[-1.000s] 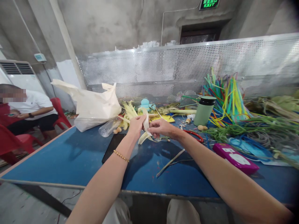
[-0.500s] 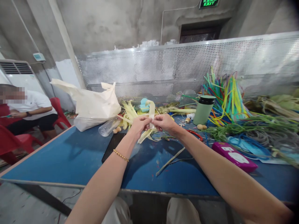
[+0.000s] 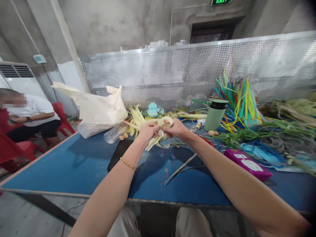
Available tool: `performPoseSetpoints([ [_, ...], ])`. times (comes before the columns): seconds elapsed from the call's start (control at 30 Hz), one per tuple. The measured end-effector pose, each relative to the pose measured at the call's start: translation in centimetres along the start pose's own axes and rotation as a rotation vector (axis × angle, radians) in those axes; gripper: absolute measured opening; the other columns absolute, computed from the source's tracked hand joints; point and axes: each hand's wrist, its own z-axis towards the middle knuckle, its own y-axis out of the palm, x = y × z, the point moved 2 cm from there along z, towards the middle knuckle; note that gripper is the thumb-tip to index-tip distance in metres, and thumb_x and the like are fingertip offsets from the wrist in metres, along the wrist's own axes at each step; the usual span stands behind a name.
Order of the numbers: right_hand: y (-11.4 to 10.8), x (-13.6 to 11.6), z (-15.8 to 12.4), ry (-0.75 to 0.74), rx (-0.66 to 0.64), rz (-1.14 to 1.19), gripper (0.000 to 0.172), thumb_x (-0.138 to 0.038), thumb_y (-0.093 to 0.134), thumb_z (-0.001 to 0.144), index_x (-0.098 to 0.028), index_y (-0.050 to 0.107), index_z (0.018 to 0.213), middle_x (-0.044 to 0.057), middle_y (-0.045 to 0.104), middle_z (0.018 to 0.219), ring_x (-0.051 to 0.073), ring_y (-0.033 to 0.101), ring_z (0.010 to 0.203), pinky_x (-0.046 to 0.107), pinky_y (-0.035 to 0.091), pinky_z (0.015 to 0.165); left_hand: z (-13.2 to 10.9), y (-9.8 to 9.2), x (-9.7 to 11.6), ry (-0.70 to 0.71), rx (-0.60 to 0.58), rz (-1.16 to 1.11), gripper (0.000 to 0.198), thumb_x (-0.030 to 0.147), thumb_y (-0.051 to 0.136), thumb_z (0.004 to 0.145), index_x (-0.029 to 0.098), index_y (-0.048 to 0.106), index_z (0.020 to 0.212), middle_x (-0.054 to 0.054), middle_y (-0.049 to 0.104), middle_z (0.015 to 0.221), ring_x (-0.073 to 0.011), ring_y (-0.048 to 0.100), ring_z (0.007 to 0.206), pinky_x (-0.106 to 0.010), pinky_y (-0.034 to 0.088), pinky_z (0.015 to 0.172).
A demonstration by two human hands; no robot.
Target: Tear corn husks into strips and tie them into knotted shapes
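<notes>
Both my hands meet above the blue table (image 3: pixel 74 164), pinching a pale yellow leaf strip (image 3: pixel 165 121). My left hand (image 3: pixel 147 131) grips its lower part, and the tail of the strip hangs down under that hand. My right hand (image 3: pixel 177 128) holds the upper part, which is bent over into a loop above my fingers. A gold bead bracelet (image 3: pixel 127 164) sits on my left wrist. A thin loose strip (image 3: pixel 180 168) lies on the table below my right forearm.
A black phone (image 3: pixel 118 154) lies left of my hands, with a clear bottle (image 3: pixel 114 133) and a cream bag (image 3: pixel 98 111) behind it. A green flask (image 3: pixel 215 116), coloured strips (image 3: pixel 237 98), a magenta case (image 3: pixel 248 165) and green strands fill the right. A person sits on red chairs at left.
The strip's upper end, upright half a second ago, is now curled over into a loop. My hands have come closer together and risen slightly.
</notes>
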Motion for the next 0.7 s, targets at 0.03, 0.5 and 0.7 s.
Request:
performPoseSetpoints([
  [0.03, -0.1, 0.1, 0.0, -0.003, -0.005, 0.007, 0.025, -0.035, 0.071, 0.071, -0.015, 0.06, 0.061, 0.0, 0.057, 0.042, 0.009, 0.048, 0.035, 0.019, 0.038, 0.036, 0.0, 0.0, 0.0, -0.004, -0.008, 0.003, 0.014, 0.012, 0.072, 0.072, 0.011, 0.062, 0.062, 0.001, 0.055, 0.049, -0.0061, 0.047, 0.042, -0.019, 0.034, 0.046],
  [0.5, -0.1, 1.1, 0.3, -0.031, -0.058, 0.053, 0.015, -0.027, 0.067, 0.068, -0.018, 0.056, 0.064, -0.003, 0.056, 0.044, 0.009, 0.049, 0.038, 0.019, 0.038, 0.038, -0.1, 0.1, 0.4, 0.065, 0.007, 0.297, 0.021, 0.008, 0.063, 0.072, 0.014, 0.058, 0.052, 0.003, 0.051, 0.041, -0.0067, 0.043, 0.04, -0.021, 0.031, 0.047],
  [0.7, 0.3, -0.1, 0.0, -0.062, -0.018, -0.07, 0.016, -0.028, 0.061, 0.067, -0.018, 0.054, 0.057, -0.002, 0.054, 0.041, 0.009, 0.047, 0.037, 0.02, 0.036, 0.039, 0.1, -0.1, 0.2, 0.09, -0.02, 0.337, 0.022, 0.012, 0.061, 0.073, 0.015, 0.057, 0.051, 0.003, 0.051, 0.041, -0.0069, 0.042, 0.04, -0.022, 0.031, 0.047],
])
